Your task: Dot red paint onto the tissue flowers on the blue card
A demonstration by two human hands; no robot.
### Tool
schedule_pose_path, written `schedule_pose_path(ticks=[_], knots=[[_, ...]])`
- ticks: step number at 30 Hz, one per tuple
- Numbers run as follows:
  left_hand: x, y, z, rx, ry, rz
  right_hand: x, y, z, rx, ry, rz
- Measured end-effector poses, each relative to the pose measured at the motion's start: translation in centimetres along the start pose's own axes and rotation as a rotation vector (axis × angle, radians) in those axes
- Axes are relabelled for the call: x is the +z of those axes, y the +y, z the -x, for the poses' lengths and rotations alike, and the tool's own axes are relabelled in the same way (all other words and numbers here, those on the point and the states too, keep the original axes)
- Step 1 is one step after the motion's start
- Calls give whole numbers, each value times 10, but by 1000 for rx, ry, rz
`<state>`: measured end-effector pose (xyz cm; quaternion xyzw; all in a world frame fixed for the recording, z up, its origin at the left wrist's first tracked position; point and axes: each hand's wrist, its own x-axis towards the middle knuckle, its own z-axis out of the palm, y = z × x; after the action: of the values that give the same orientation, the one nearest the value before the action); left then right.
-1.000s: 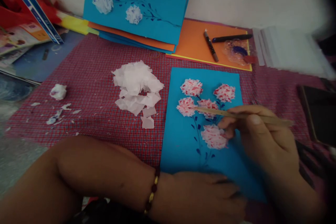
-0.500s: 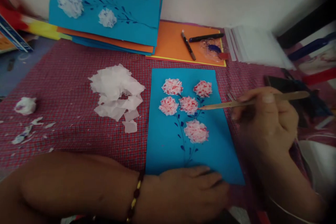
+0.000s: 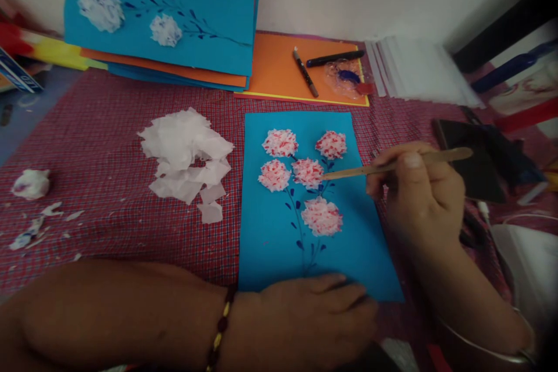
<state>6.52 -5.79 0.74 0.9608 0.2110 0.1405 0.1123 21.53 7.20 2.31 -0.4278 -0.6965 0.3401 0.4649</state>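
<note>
A blue sheet of paper (image 3: 270, 244) lies in front of me, bearing several pink-and-white textured paper flowers and painted dark blue stems with leaves. My left hand (image 3: 305, 314) rests flat over the sheet's lower edge, fingers stretched out to the right. In my right hand (image 3: 422, 192) a thin wooden stick (image 3: 349, 172) is pinched between thumb and fingers. Its narrow tip meets the right edge of the middle flower (image 3: 308, 173); its rounded end points up to the right. Another flower (image 3: 322, 216) sits just below.
Cut white paper pieces (image 3: 185, 142) lie left of the sheet, with a crumpled white wad (image 3: 30, 184) farther left. Behind are a stack of coloured sheets (image 3: 192, 6), two pens on orange paper (image 3: 279, 70) and white paper strips (image 3: 418, 70). A dark flat object (image 3: 466, 157) lies at right.
My view has shifted slightly, so most things sit a little farther left. My right hand with the stick has moved left, its tip still at the middle flower. My left hand stays on the sheet.
</note>
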Motion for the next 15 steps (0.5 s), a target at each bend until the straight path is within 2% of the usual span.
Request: schedule_pose_path(ticks=[2, 8, 12, 15], knots=[[0, 0, 0, -5, -5, -12, 0, 0, 0, 10, -16, -2], [1, 1, 1, -10, -6, -10, 0, -4, -1, -19, 121, -72], [1, 1, 1, -9, 2, -11, 0, -2, -1, -11, 86, -39], [1, 0, 1, -14, 3, -12, -1, 0, -1, 10, -4, -23]])
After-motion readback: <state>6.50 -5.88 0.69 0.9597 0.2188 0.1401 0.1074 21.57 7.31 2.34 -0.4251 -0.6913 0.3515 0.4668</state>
